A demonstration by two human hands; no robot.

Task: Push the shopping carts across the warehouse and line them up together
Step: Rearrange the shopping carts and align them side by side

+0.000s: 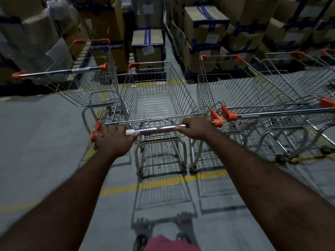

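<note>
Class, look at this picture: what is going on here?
A person grips the handle of an empty shopping cart, left hand and right hand both on the bar. It points between another cart on the left and a row of carts on the right, facing stacked cardboard boxes. A yellow floor line runs under it.

The far-right cart (308,73) runs off the picture's right edge, the labels (213,39) on the stacked boxes (204,29) are unreadable, and both feet (140,241) are cut by the bottom edge.
</note>
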